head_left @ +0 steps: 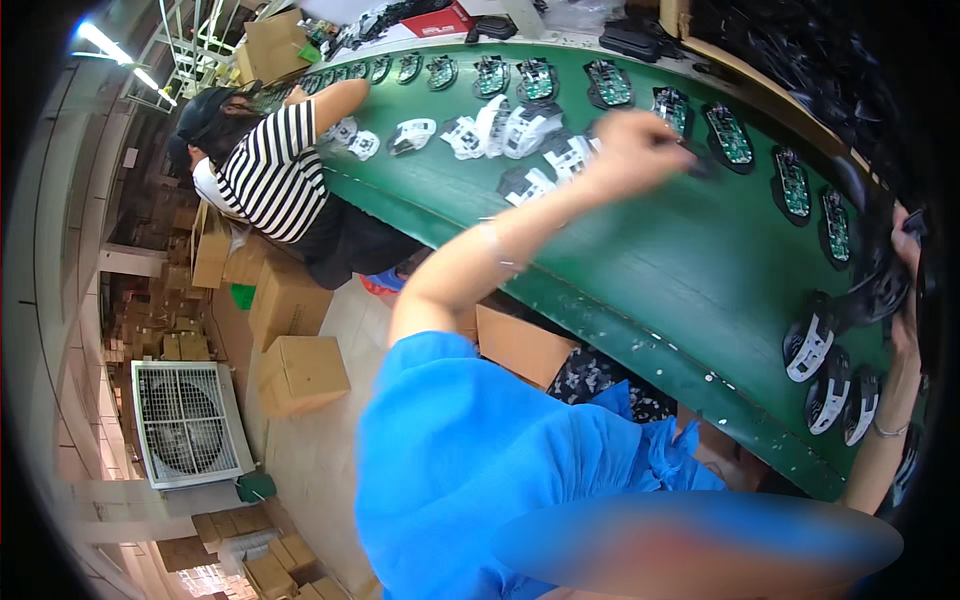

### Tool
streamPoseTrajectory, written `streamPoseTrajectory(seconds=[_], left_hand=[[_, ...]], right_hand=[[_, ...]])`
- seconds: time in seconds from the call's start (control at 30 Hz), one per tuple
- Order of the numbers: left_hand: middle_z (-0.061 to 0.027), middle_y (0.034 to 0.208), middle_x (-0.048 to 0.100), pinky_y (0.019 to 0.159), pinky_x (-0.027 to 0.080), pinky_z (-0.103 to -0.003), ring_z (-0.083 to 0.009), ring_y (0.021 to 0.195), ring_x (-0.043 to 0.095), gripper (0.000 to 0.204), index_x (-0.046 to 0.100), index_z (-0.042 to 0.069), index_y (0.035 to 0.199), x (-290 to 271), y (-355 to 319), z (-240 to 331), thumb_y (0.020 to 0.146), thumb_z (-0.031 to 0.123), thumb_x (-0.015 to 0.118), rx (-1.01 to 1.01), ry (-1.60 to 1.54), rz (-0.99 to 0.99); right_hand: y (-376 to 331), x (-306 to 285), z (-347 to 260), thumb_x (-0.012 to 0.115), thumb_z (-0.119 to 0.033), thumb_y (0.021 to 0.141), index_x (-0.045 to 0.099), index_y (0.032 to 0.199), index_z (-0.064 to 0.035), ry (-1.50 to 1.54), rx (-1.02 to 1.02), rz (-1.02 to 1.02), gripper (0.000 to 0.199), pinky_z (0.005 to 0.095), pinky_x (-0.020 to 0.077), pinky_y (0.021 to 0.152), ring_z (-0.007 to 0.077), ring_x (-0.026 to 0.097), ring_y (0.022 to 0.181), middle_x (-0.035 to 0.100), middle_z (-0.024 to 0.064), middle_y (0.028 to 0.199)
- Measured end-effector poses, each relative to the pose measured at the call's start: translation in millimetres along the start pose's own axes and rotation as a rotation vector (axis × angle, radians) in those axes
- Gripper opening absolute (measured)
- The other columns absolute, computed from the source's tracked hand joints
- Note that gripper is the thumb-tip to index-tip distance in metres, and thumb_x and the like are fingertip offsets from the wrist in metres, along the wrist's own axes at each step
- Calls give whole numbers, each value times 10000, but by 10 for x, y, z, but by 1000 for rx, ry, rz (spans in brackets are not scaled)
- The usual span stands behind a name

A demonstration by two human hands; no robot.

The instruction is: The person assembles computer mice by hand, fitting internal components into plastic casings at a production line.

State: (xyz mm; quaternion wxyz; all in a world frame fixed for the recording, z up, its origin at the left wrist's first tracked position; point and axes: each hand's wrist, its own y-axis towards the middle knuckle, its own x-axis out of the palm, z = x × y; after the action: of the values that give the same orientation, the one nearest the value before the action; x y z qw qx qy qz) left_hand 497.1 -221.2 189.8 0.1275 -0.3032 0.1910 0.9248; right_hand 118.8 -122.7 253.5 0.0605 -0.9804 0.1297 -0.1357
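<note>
My left hand (645,150) is over the green table, blurred by motion. Its fingers are closed, with a small black part (706,166) at their tips, too smeared to tell its kind. At the right rim, my right hand (906,245) is closed about a black plastic part that is mostly hidden. Glossy black plastic parts (872,290) are beside that hand. Along the far edge runs a row of dark mouse bases with green circuit boards, one (730,137) close to my left hand. White-and-black mouse shells (530,128) lie in a cluster left of it.
The green table (640,270) curves across the view. More grey-and-black shells (808,350) stand at its near right. A co-worker in a striped shirt (275,150) leans over the far left end. Cardboard boxes (302,375) and a fan unit (190,422) are on the floor. Black parts (800,70) are heaped beyond the table.
</note>
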Motion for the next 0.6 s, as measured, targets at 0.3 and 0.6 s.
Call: streamPoseTrajectory(seconds=[0.3, 0.6], left_hand=[[-292, 1105, 570, 881, 448, -445, -404, 1054, 554, 684, 517, -49, 1198, -2339, -610, -2082, 745, 442, 663, -693, 580, 679], [-245, 1123, 486, 936, 392, -439, -381, 1095, 456, 506, 493, -63, 1157, -1471, -1406, -1890, 816, 276, 652, -368, 581, 704]], right_hand=[[-423, 1008, 439, 622, -102, 787, 555, 1001, -73, -15, 206, -432, 226, 266, 492, 767, 88, 554, 762, 525, -28, 836], [560, 4119, 976, 641, -73, 759, 577, 784, -23, 309, 313, -624, 85, 337, 554, 650, 200, 627, 614, 620, 78, 733]])
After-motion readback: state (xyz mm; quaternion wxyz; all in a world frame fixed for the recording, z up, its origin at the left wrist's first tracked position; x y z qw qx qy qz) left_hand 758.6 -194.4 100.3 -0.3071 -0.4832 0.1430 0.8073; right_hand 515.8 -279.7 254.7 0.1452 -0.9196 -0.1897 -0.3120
